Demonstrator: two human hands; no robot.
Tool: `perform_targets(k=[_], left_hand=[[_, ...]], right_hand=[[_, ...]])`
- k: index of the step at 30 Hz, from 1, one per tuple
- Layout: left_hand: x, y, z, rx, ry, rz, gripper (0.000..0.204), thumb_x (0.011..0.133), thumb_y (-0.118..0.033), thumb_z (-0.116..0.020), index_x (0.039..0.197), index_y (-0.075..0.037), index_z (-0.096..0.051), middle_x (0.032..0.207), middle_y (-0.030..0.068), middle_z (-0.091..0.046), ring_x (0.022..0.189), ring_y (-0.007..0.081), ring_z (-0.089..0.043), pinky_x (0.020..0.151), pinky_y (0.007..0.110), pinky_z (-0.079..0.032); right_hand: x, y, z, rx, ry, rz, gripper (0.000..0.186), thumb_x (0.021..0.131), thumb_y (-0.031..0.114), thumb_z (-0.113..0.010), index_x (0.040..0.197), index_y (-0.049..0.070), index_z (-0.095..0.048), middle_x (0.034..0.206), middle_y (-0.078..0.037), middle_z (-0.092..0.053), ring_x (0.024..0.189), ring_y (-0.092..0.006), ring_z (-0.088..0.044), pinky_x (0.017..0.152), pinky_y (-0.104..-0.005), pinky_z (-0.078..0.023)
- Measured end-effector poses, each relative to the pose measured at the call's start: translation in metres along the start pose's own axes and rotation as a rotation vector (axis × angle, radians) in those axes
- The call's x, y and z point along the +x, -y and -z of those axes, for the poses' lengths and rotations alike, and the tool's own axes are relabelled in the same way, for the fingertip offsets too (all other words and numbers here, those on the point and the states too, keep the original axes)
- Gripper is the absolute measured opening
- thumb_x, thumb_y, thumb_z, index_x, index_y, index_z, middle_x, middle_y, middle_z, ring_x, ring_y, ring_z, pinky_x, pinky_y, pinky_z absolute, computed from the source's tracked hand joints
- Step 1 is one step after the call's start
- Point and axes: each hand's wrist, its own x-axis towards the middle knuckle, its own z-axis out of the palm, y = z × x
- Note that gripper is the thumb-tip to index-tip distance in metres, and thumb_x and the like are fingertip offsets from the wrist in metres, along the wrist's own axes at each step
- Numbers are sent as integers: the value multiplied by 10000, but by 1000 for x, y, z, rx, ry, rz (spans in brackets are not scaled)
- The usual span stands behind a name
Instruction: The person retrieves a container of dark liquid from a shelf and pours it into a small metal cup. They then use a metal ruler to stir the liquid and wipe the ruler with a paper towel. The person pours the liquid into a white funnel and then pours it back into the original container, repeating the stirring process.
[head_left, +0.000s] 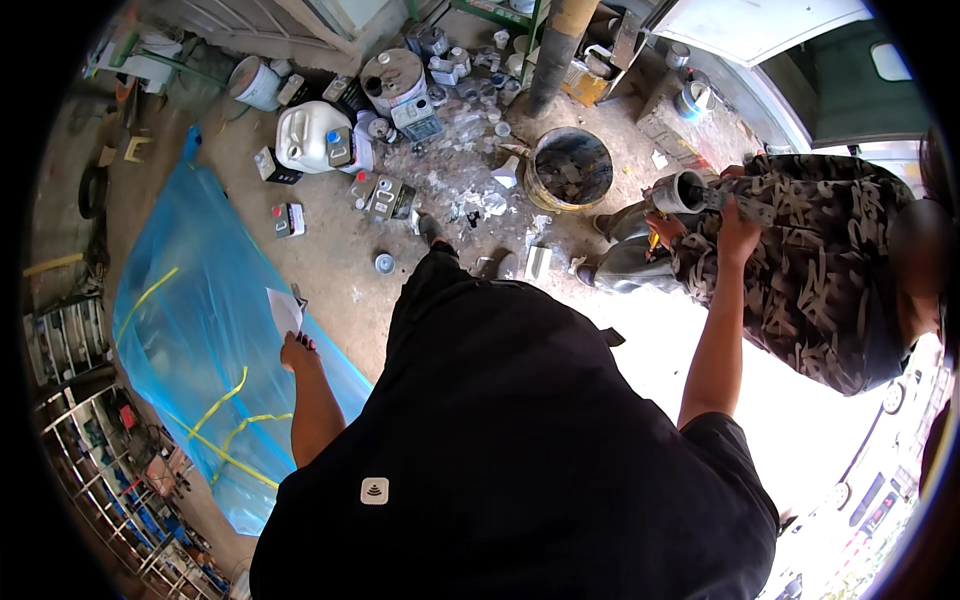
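Overhead, my left hand (297, 352) pinches a paper (284, 311) pointing forward; my right hand (738, 238) grips a metal bar (735, 203) lying crosswise.

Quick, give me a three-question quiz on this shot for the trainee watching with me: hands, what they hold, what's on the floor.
1. True or false: the left hand holds a white sheet of paper over the blue plastic sheet.
2. What does the right hand grip?
A. a grey metal bar beside a small can
B. a white jerrycan
C. a broom
3. Fill in: the round bucket on the floor is full of ______.

Key:
1. True.
2. A; a co-worker in a patterned shirt crouches right there, and the white jerrycan stands untouched on the floor.
3. Grey rubble-like chunks.
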Motion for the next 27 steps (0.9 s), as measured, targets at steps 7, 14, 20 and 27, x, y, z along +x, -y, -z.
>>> perform_targets(k=[7,14,20,27], left_hand=[[7,8,-5,-13,63,34,258,963,-202,-668,1008,45,-610,857,105,-676,650,199,-594,472,319,-416],[38,16,8,-78,230,98,223,934,-198,-652,821,-36,-550,704,41,-557,529,170,-458,450,331,-345],[29,14,20,53,157,91,253,981,-239,-673,883,-16,-605,736,42,-590,584,170,-512,494,331,-372],[30,8,13,49,221,54,269,971,-230,-692,890,8,-596,778,72,-621,593,190,-542,496,337,-391]], right_hand=[[-5,10,-4,348,-20,-143,345,963,271,-728,947,-72,-707,780,-152,-715,690,-210,-631,679,-425,-502],[-2,1,-3,-123,-15,76,366,985,346,-702,972,-19,-726,808,-151,-722,714,-265,-705,683,-468,-524],[0,32,6,51,5,-133,316,978,292,-719,913,-16,-696,749,-123,-681,697,-235,-660,669,-449,-496],[-5,5,-1,16,64,-87,279,957,241,-725,893,-26,-680,753,-85,-683,697,-206,-623,676,-416,-491]])
